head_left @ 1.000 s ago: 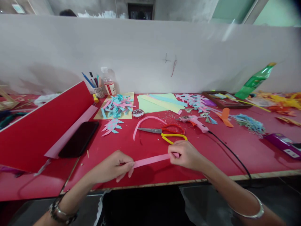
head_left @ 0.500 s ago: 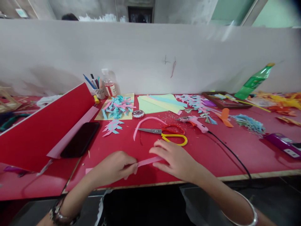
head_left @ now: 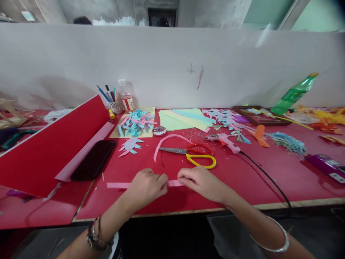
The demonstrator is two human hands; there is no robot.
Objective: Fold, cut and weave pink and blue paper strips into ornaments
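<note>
A narrow pink paper strip (head_left: 118, 185) stretches level above the front of the red table. My left hand (head_left: 148, 185) is closed on it, with a long tail sticking out to the left. Close by, my right hand (head_left: 201, 183) pinches the same strip near its right end, and a short length shows between the two hands. Just beyond my right hand lie scissors (head_left: 175, 150) with one red and one yellow handle. A second pink strip (head_left: 172, 136) lies curved behind their blades.
A pink glue gun (head_left: 225, 141) trails a black cord to the front edge. Left are a phone (head_left: 93, 160), a leaning red board (head_left: 59, 144) and a woven paper piece (head_left: 130, 145). Behind lie cut strips (head_left: 137, 122), green sheets (head_left: 175, 120) and a green bottle (head_left: 293, 94).
My left hand has slid rightward along the pink strip, leaving a longer tail on its left. My right hand's fingers have closed from a looser spread into a pinch.
</note>
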